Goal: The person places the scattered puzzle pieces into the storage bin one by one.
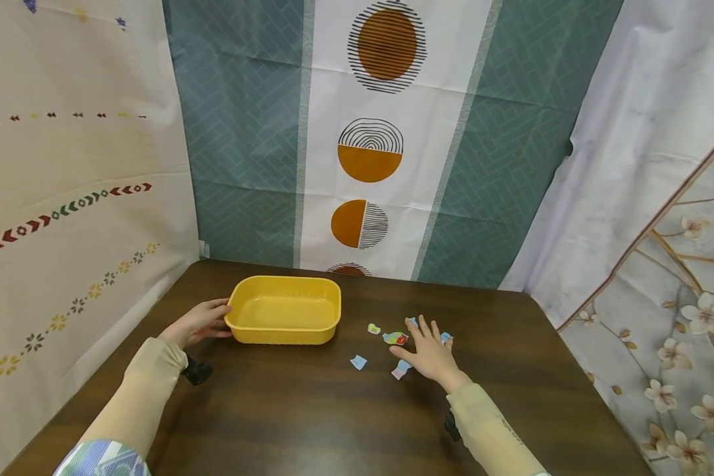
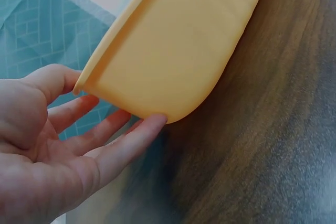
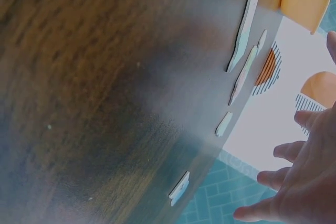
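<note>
A yellow plastic tray [image 1: 282, 336] with raised walls stands on the table, nothing visible inside it. At its left end, my left hand [image 1: 199, 322] holds the wall. The left wrist view has the thumb at the rim and the other fingers [image 2: 149, 129] along the outer side of the tray [image 2: 173, 45]. My right hand [image 1: 431, 350] hovers over several small flat puzzle-like pieces, fingers spread and holding nothing. Closest to it are a light blue and pink piece [image 1: 401, 369] and a blue one [image 1: 445, 338]. A red, green and yellow piece [image 1: 395, 338] lies just left of its fingers.
Between tray and right hand lie a small yellow-green piece [image 1: 374, 328] and a pale blue piece [image 1: 358, 361]. The dark wooden table [image 1: 309, 416] is bordered by a patterned curtain [image 1: 244, 165] behind and cloths on both sides.
</note>
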A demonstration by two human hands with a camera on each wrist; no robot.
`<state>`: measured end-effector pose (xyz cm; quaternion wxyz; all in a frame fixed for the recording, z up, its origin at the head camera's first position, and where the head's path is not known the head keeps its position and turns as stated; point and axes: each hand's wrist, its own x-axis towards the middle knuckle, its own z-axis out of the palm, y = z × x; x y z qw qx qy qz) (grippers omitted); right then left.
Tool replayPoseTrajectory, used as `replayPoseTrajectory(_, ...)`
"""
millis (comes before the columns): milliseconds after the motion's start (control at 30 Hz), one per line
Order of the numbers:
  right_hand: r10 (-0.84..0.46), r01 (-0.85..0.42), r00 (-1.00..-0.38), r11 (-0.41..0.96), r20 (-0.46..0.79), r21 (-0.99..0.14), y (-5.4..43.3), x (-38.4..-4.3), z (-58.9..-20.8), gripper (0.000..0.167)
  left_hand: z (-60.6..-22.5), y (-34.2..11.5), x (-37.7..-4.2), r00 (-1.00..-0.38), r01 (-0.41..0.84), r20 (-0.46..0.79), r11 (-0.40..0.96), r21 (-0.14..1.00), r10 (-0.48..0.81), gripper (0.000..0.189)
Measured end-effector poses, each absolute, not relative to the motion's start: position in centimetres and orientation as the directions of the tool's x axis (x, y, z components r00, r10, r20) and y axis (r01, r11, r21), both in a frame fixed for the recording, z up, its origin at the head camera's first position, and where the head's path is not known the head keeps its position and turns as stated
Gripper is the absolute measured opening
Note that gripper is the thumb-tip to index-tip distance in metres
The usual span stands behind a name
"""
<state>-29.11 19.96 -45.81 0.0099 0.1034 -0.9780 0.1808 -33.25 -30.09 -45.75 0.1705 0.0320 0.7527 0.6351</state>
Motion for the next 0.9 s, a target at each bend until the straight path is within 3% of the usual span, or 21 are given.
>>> replayPoseTrajectory(900, -0.197, -0.203, -0.979, 0.916, 0.05, -0.347, 20.4, -28.4, -45.5, 0.081, -45.8, -29.6, -30.5, -0.913, -0.133, -0.206, 0.222, 0.966, 0.352, 0.064)
